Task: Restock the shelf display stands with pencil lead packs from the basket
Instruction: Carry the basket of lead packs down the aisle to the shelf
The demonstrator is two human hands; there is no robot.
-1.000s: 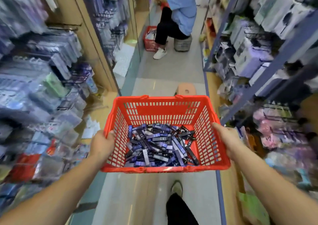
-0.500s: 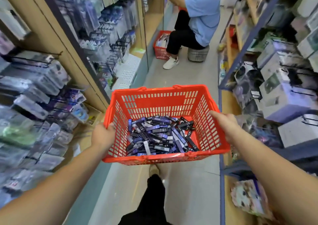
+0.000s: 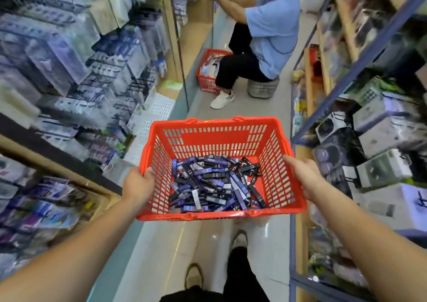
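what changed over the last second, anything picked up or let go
The carrier walked up the aisle: the seated person and the second basket are nearer. Nothing was picked up or released. Left hand and right hand still grip the red basket; lead packs stay inside.

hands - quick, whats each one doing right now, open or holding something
Left hand: closed on the left rim of the red basket.
Right hand: closed on the basket's right rim.
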